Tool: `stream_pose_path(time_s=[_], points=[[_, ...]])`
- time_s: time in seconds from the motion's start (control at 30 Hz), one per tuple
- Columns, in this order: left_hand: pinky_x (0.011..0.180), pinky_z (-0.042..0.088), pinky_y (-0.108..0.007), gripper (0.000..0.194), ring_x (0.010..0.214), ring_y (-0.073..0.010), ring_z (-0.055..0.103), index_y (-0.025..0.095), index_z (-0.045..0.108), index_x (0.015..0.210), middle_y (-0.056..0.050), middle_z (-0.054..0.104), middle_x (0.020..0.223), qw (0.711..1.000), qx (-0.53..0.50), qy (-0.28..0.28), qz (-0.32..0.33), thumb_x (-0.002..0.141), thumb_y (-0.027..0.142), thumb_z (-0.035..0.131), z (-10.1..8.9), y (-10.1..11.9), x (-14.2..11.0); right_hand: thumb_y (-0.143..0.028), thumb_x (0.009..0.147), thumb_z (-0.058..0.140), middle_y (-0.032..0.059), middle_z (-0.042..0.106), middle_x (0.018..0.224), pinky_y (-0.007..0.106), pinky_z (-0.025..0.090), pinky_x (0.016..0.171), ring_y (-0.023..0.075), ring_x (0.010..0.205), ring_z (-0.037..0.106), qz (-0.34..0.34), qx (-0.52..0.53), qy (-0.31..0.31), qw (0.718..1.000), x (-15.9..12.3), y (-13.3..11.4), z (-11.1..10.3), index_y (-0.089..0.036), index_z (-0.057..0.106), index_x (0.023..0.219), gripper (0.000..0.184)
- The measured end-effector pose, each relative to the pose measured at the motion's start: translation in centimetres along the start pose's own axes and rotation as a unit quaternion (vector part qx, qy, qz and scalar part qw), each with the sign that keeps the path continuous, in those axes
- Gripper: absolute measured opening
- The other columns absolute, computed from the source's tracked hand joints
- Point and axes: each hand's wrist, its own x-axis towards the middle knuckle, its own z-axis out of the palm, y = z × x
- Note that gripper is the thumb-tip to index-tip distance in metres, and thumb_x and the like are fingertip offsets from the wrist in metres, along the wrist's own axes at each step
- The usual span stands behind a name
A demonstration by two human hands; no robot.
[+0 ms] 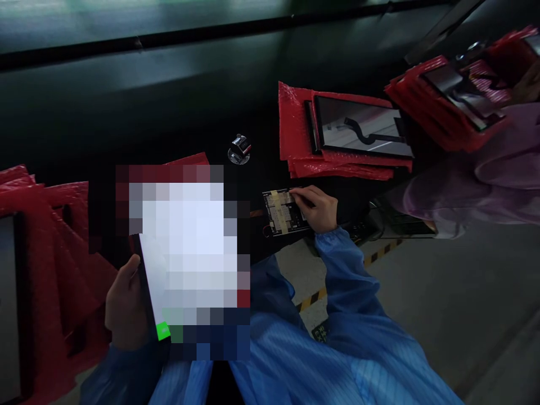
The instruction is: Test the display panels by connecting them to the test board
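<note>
My left hand (pixel 126 306) grips the left edge of a lit display panel (pixel 152 270), its thumb along the dark frame. The panel glows white, with a bright green patch at its lower corner, and a pixelated block hides most of it. To the right, my right hand (pixel 317 208) has its fingers closed at the upper right of a circuit board (pixel 280 216). Strips of yellowish tape cross the board, which rests at the dark table's near edge. Whether those fingers pinch a small part there is hidden.
Red bubble-wrap sleeves (pixel 295 124) carry a display panel (pixel 358 126) with a black ribbon cable. More red sleeves (pixel 84 281) lie at left, beside another panel (pixel 9 304). A shiny metal piece (pixel 240 147) stands mid-table. A person's pink sleeve (pixel 459 174) is at right, near stacked panels.
</note>
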Motion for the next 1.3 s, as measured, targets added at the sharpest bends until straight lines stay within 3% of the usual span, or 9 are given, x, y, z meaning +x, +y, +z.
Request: stream_pose_path(time_s=[0.17,0.47,0.6,0.83,0.97,1.13,1.3], points=[[0.077,0.054,-0.031,0.028,0.08,-0.0203,0.07,0.031,0.073,0.101,0.007,0.075,0.087,0.993,-0.045,0.02,-0.111,0.077,0.027,0.061,0.0,2.0,-0.6,-0.028,0.098,0.053,0.0039,0.075,0.096,0.029,0.055,0.075,0.019,0.088,0.072,0.001,-0.007,-0.004,1.0,0.0,-0.1,0.0,-0.023,0.074,0.103,0.023],[0.086,0.057,-0.043,0.021,0.092,-0.0277,0.072,0.032,0.073,0.098,0.006,0.077,0.095,0.997,-0.026,-0.008,-0.068,0.079,0.031,0.064,-0.7,3.4,-1.5,-0.027,0.098,0.052,0.0034,0.076,0.098,0.029,0.056,0.077,0.0188,0.09,0.072,-0.002,-0.001,-0.005,1.0,0.0,-0.4,0.0,-0.024,0.074,0.103,0.023],[0.085,0.059,-0.05,0.016,0.089,-0.0314,0.072,0.035,0.071,0.093,0.004,0.076,0.084,0.995,-0.068,-0.04,-0.068,0.08,0.029,0.063,-1.0,4.0,-2.2,-0.028,0.099,0.051,0.0035,0.076,0.098,0.029,0.056,0.077,0.0191,0.091,0.072,0.001,-0.011,-0.006,1.0,-0.1,-0.4,0.0,-0.023,0.075,0.104,0.025],[0.076,0.063,-0.044,0.021,0.082,-0.0277,0.073,0.034,0.069,0.097,0.006,0.076,0.08,0.994,-0.083,-0.055,-0.044,0.081,0.025,0.058,-1.6,3.3,-2.5,-0.028,0.099,0.05,0.0047,0.076,0.098,0.028,0.055,0.075,0.0193,0.09,0.072,-0.011,-0.016,-0.008,1.0,-0.1,-0.3,0.0,-0.022,0.075,0.106,0.027],[0.073,0.063,-0.046,0.029,0.084,-0.0297,0.073,0.039,0.069,0.108,0.006,0.077,0.083,0.995,-0.076,-0.055,-0.018,0.082,0.029,0.061,-1.7,2.6,-2.3,-0.028,0.098,0.05,0.0045,0.075,0.097,0.028,0.055,0.076,0.019,0.09,0.072,-0.012,-0.014,-0.008,1.0,-0.1,-0.2,0.0,-0.022,0.075,0.104,0.026],[0.074,0.063,-0.048,0.031,0.083,-0.0308,0.074,0.037,0.07,0.106,0.006,0.076,0.08,0.992,-0.105,-0.062,-0.044,0.078,0.026,0.06,-1.6,3.7,-2.7,-0.029,0.097,0.05,0.0041,0.075,0.095,0.028,0.054,0.072,0.0191,0.087,0.071,-0.002,-0.004,-0.007,1.0,0.1,0.0,0.1,-0.023,0.075,0.102,0.026],[0.085,0.061,-0.048,0.022,0.091,-0.0292,0.073,0.038,0.071,0.099,0.008,0.077,0.087,0.992,-0.095,-0.054,-0.06,0.082,0.028,0.061,-1.9,3.4,-2.4,-0.034,0.097,0.047,0.0068,0.073,0.088,0.031,0.053,0.069,0.0195,0.076,0.069,0.024,0.005,0.066,0.998,0.3,-2.0,-0.7,-0.02,0.074,0.101,0.03]])
